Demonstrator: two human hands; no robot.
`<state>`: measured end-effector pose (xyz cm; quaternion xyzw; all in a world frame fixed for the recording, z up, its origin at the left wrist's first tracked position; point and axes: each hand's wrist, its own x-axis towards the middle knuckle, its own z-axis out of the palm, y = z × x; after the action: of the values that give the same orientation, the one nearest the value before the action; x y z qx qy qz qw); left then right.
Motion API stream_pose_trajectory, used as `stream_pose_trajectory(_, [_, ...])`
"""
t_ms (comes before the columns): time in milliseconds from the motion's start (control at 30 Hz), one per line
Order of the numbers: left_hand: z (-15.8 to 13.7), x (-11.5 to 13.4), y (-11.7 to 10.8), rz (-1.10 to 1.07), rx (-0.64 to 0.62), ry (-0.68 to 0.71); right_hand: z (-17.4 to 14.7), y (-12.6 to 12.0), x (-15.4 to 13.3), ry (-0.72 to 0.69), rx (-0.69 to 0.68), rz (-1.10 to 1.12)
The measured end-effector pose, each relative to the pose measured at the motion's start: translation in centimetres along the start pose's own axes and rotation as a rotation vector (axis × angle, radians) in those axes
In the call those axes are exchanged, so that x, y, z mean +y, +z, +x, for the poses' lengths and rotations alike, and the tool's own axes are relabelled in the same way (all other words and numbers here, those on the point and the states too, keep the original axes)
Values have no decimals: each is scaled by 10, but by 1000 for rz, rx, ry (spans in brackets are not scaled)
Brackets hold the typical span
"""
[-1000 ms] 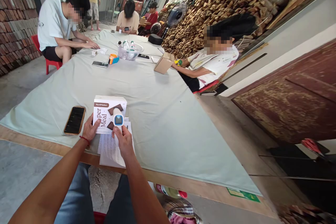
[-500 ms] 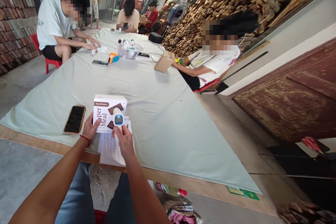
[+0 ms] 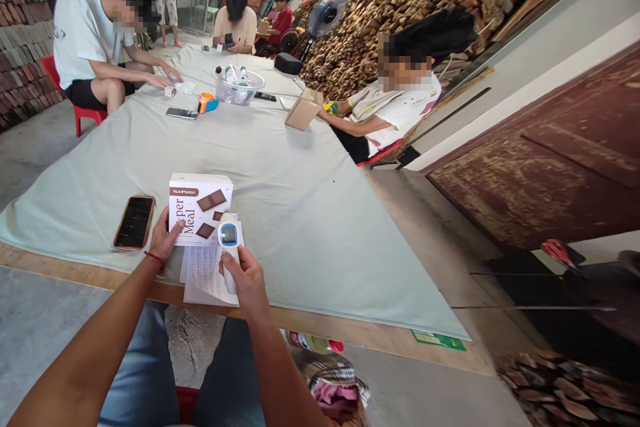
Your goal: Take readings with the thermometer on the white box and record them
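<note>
1. Presently, your left hand (image 3: 165, 237) is clamped on a white cardboard carton with brown lettering (image 3: 205, 199), thumb across the front face near its lower left; the fingers behind are hidden.
2. Your right hand (image 3: 250, 280) is wrapped round the handle of a white plastic pistol-shaped device with a blue-ringed screen (image 3: 229, 250), thumb below the screen; whether a finger presses a trigger cannot be told.
3. Both things are at the near side of the table under a pale green cloth (image 3: 305, 233): carton to the left and farther, device nearer and to the right. The device's head overlaps the carton's lower right corner in your view; contact is unclear.
4. You probably grip the carton by its left side to leave the printed face free. Behind its lower edge, white printed paper sheets (image 3: 203, 283) lie nearer you.
5. The device's screen faces you, likely for reading, so its nose seems to point away, far. Its long axis runs near to far, head far, butt near.
6. The carton's front is turned to you, brand name upright, large lettering running upward; neither side of that face looks clearly longer.
7. A black-screened smartphone in an orange-brown case (image 3: 134, 222) lies left of your left hand, perhaps set aside for room.
</note>
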<state>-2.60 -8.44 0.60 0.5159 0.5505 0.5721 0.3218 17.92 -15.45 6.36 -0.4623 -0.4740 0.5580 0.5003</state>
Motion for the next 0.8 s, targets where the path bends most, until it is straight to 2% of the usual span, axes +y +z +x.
stream_pose_trajectory(200, [4, 10, -9, -77, -115, -147, -22, -30, -5, -3, 162, -31])
stream_pose_trajectory(300, [8, 15, -14, -58, -130, -150, -29, -45, -8, -25, 248, -57])
stream_pose_trajectory(433, [25, 18, -16, -29, -17, -71, -36, -62, -9, -54, 348, -89])
stream_pose_trajectory(533, [46, 15, -13, 11, 61, -30, -40, -70, -10, -68, 371, -93])
stream_pose_trajectory(667, [77, 6, -5, 109, 140, -28, -44, -75, -10, -95, 370, -128])
stream_pose_trajectory(800, [95, -5, 6, 117, 147, -66, -43, -78, -2, -117, 387, -161])
